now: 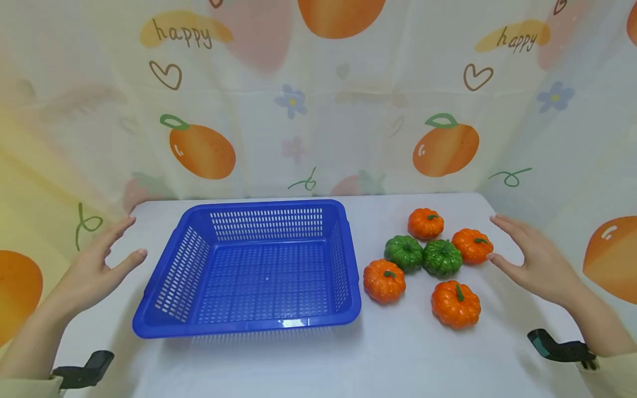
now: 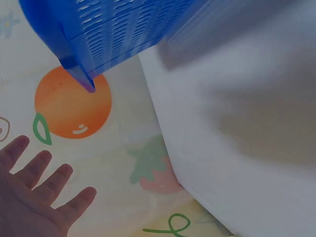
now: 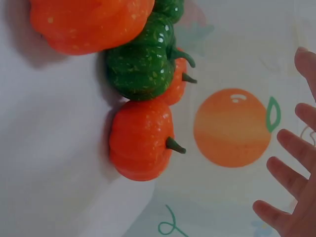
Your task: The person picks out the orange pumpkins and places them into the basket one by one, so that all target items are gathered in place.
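Note:
A blue plastic basket (image 1: 269, 276) with slotted walls stands on the left half of the white table, with nothing in it. Right of it lie several small pumpkins: orange ones, among them a front one (image 1: 455, 304) and one beside the basket (image 1: 384, 281), and two green ones, a left one (image 1: 404, 254) and a right one (image 1: 442, 258). My left hand (image 1: 94, 271) hovers left of the basket, fingers spread, holding nothing. My right hand (image 1: 539, 262) is held near the rightmost orange pumpkin (image 1: 472, 246), fingers extended and apart from it in the right wrist view.
The white table (image 1: 308, 365) ends at the back against a printed curtain (image 1: 348, 138) with oranges, hearts and flowers. The curtain also hangs along both sides. A dark strap piece (image 1: 84, 370) sits at the left wrist, another (image 1: 562, 348) at the right.

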Demonstrator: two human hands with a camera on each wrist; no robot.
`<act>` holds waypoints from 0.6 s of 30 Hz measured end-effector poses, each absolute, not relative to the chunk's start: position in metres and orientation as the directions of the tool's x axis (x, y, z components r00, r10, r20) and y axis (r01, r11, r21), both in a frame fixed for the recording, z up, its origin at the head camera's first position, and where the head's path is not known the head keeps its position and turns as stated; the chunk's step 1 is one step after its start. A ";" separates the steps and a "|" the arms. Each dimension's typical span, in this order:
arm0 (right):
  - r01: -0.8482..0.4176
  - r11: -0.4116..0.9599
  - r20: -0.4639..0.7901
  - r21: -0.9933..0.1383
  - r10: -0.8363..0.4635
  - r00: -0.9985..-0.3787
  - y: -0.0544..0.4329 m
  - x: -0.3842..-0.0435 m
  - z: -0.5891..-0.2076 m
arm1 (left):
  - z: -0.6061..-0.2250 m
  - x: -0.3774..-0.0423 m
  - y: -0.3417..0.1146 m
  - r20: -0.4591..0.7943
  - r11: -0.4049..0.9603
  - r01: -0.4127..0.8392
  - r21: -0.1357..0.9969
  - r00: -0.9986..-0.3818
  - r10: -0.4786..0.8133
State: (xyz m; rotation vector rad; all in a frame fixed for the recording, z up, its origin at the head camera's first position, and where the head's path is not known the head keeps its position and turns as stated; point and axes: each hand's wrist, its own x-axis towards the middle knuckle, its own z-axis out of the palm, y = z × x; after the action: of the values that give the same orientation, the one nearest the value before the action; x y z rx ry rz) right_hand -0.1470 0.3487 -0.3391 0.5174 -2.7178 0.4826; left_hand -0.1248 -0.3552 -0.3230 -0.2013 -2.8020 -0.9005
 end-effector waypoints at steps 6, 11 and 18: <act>-0.391 0.871 0.360 -0.299 -0.277 -0.891 0.344 -0.141 -0.343 | -0.323 -0.124 -0.355 0.158 0.766 0.146 0.626 -0.986 0.059; -0.423 0.846 0.372 -0.324 -0.298 -0.879 0.341 -0.138 -0.350 | -0.329 -0.124 -0.358 0.165 0.771 0.147 0.619 -0.985 0.055; -0.427 0.843 0.366 -0.326 -0.304 -0.880 0.333 -0.134 -0.357 | -0.342 -0.126 -0.364 0.232 0.705 0.218 0.675 -0.970 0.078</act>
State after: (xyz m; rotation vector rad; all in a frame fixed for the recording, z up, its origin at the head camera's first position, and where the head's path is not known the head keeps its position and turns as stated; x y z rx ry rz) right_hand -0.1340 0.3327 -0.3569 0.5538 -2.7213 0.5817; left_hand -0.1260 -0.3640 -0.3416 -0.2389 -2.7261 -1.1142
